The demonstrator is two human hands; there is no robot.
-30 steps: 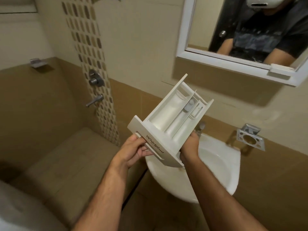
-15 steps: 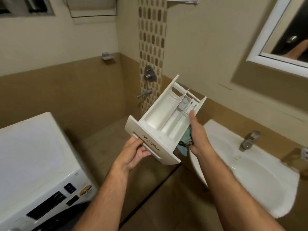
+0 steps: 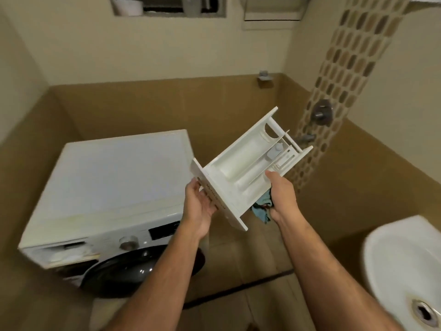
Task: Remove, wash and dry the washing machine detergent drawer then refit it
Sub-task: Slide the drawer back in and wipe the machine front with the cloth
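Between both hands, mid-air, detergent drawer [image 3: 241, 173]: L hand [image 3: 199, 206] grips front panel, R hand [image 3: 282, 195] holds its side w/ blue cloth [image 3: 261, 207] tucked under. Long axis runs 7 to 1 o'clock; empty drawer slot [image 3: 69, 254] on washing machine [image 3: 114, 187] lies at 8 o'clock, L hand nearer

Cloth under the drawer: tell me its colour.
Light blue-teal cloth, seen in the head view, the only one.

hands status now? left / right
Left hand: grips the front panel of the detergent drawer.
Right hand: holds the drawer's side, with a blue cloth.
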